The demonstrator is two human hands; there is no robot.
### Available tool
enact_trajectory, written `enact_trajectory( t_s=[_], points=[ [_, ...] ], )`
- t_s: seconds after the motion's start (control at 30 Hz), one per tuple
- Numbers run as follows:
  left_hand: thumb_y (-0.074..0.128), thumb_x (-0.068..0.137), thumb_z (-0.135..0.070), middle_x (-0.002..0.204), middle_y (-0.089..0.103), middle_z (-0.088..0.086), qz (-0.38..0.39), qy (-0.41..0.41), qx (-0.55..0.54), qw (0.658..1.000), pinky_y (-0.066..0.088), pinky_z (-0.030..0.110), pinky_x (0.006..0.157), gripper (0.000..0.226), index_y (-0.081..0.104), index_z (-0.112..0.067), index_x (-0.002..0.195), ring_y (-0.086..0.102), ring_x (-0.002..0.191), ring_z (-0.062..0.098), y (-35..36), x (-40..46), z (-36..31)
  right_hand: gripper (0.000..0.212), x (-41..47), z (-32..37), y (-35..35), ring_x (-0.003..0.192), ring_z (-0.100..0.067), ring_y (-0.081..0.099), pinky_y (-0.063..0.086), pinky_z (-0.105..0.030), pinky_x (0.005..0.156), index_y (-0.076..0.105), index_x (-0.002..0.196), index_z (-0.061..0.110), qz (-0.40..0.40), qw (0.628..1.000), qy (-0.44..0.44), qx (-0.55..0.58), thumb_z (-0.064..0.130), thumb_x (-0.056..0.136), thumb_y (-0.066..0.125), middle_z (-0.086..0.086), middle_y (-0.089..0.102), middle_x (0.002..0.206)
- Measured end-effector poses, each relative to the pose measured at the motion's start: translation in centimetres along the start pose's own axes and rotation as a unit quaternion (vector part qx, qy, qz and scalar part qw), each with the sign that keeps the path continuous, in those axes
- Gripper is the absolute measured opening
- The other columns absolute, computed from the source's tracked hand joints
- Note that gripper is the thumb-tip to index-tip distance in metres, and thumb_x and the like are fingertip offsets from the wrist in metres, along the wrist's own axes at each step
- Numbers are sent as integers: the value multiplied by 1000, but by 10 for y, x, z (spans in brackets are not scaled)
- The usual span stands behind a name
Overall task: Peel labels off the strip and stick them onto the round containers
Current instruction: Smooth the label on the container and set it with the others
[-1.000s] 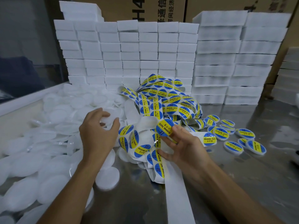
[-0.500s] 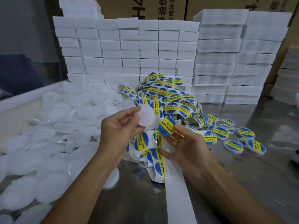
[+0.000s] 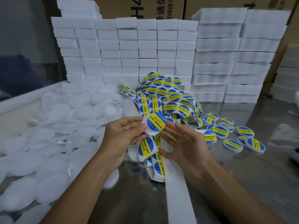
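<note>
Left hand (image 3: 123, 135) pinches the light, stiff round container (image 3: 152, 126) by its rim, label (image 3: 156, 124) on; right hand (image 3: 186, 143) fingers spread.

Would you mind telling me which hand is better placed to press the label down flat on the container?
The right hand. The left hand grips the container by its rim, so it is busy. The right hand's fingers are spread, holding nothing, with fingertips beside the label.

The desk (image 3: 258, 183) is shiny reflective metal; the containers (image 3: 53, 188) are translucent white plastic; the labels (image 3: 155, 124) are glossy paper.
</note>
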State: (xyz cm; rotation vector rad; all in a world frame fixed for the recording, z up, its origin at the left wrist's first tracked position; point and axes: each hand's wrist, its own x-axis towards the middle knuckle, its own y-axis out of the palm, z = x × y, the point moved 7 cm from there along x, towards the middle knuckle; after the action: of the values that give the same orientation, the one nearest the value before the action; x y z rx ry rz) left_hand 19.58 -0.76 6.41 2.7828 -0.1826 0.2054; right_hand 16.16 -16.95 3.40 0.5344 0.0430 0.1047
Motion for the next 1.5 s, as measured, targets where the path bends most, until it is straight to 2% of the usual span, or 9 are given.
enact_trajectory(
  t_s=[0.23, 0.67, 0.8, 0.9, 1.07, 1.27, 1.4, 1.5],
  points=[
    [76, 58, -11, 85, 76, 15, 10, -3, -12, 1000, 58, 24, 60, 33, 71, -6, 90, 75, 74, 25, 0, 0, 1, 32, -1, -2, 2, 120, -14, 60, 33, -55, 109, 80, 96, 24, -5, 1000, 9, -12, 37, 72, 64, 3, 73, 117],
    [76, 58, -11, 85, 76, 15, 4, 0, -3, 1000, 58, 23, 60, 35, 71, -5, 93, 75, 75, 25, 0, 0, 0, 39, -1, -3, 2, 121, -14, 60, 33, -56, 111, 79, 101, 22, -13, 1000, 16, -22, 38, 70, 63, 2, 73, 117],
    [77, 69, -3, 84, 76, 15, -4, 8, 12, 1000, 58, 22, 60, 24, 71, -5, 92, 75, 74, 25, 0, 0, 0, 35, 0, -3, 1, 118, -14, 61, 35, -55, 109, 80, 96, 23, -16, 999, 19, -24, 39, 70, 63, 3, 74, 114],
    [75, 73, 0, 83, 76, 13, -9, 34, 34, 999, 57, 22, 60, 17, 74, -11, 86, 75, 73, 24, 0, -2, -3, 36, 0, -4, -1, 118, -14, 62, 36, -54, 109, 80, 95, 22, -19, 999, 24, -23, 39, 69, 64, 2, 74, 114],
    [77, 73, 4, 78, 77, 6, -13, 105, 93, 990, 57, 21, 61, 28, 79, -25, 72, 75, 73, 20, 2, -5, -13, 38, 0, -4, -3, 116, -15, 63, 38, -54, 108, 81, 95, 20, -31, 999, 26, -20, 39, 65, 67, 1, 74, 115],
    [79, 71, 6, 79, 77, -6, 9, 165, 156, 974, 55, 16, 65, 39, 79, -33, 73, 74, 76, 9, 9, -10, -21, 33, 2, -5, -5, 112, -14, 65, 39, -54, 107, 81, 92, 22, -48, 998, 31, -22, 35, 66, 67, 3, 75, 110],
    [79, 73, 5, 79, 76, -12, 22, 201, 213, 956, 56, 17, 69, 45, 78, -40, 76, 74, 78, 7, 15, -15, -20, 37, 1, -5, -3, 108, -11, 68, 41, -52, 105, 80, 96, 24, -50, 998, 22, -32, 35, 62, 70, 5, 75, 111],
    [79, 75, 1, 81, 76, -12, 19, 231, 244, 942, 58, 21, 73, 40, 77, -39, 78, 74, 79, 9, 19, -19, -19, 41, 0, -5, 0, 107, -10, 68, 43, -47, 99, 78, 104, 26, -42, 998, 11, -46, 33, 64, 74, 6, 73, 115]
  ],
)
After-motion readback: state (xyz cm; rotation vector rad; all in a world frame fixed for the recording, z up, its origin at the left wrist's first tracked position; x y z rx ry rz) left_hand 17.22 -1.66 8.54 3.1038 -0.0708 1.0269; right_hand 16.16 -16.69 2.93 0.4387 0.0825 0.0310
